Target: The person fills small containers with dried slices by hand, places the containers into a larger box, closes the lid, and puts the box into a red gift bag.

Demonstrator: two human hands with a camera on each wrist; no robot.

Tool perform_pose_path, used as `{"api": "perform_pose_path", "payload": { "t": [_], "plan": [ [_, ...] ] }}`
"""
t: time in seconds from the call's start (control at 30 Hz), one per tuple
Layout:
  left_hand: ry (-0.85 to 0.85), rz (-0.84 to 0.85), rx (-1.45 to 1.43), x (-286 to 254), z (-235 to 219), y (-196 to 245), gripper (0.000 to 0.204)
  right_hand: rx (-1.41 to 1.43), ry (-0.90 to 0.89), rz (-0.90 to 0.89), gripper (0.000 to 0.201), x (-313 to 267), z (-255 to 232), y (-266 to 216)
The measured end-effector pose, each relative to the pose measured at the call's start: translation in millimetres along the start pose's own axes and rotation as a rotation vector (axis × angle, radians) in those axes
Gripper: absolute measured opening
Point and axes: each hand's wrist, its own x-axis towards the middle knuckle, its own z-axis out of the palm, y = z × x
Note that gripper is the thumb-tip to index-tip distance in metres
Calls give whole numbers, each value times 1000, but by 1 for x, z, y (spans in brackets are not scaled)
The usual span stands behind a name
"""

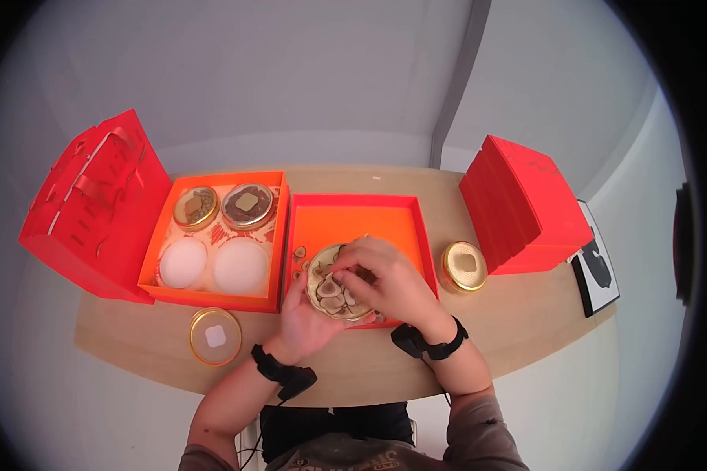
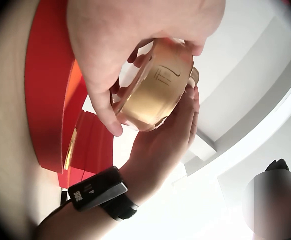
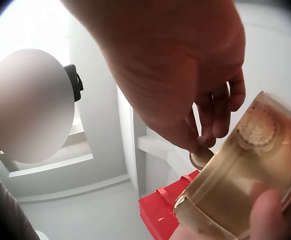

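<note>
My left hand (image 1: 310, 326) holds a clear round jar (image 2: 158, 85) with a gold label from below and the side. Pale dried slices (image 1: 331, 290) with dark rims, like dried mushroom, fill it to the mouth. Over the mouth is my right hand (image 1: 397, 279), thumb and fingertips together. The right wrist view shows it pinching one slice (image 3: 201, 159) at the jar's edge. Under both hands lies a shallow red tray (image 1: 426, 259) with an orange inside. A few loose slices (image 1: 299, 252) lie in it left of the jar.
Left of the tray, an orange box (image 1: 212, 300) holds two lidded jars and two white rounds. Beside it stands a red gift bag (image 1: 94, 212). A gold-rimmed lid (image 1: 215, 337) lies in front. Rightward are a gold-lidded jar (image 1: 464, 267), red boxes (image 1: 518, 208) and a black-and-white box (image 1: 597, 267).
</note>
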Motion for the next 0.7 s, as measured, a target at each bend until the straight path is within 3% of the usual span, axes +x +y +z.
{"api": "perform_pose_path", "payload": {
  "t": [0.03, 0.17, 0.33, 0.47, 0.53, 0.7],
  "plan": [
    [-21, -2, -10, 0, -1, -1, 71, 40, -4, 73, 11, 0, -1, -1],
    [-21, 27, -1, 3, 1, 0, 72, 127, 65, 67, 11, 1, -6, 1],
    [-67, -6, 36, 1, -1, -1, 71, 59, -61, 107, 15, -1, -4, 3],
    [-43, -7, -12, 0, 0, -2, 72, 62, -54, 102, 16, -1, -3, 0],
    [1, 0, 42, 2, 2, -3, 72, 113, 4, 206, 18, -2, -5, 2],
    [-28, -30, 45, 1, -2, -2, 74, -53, 91, 58, 19, -1, -4, 14]
  ]
}}
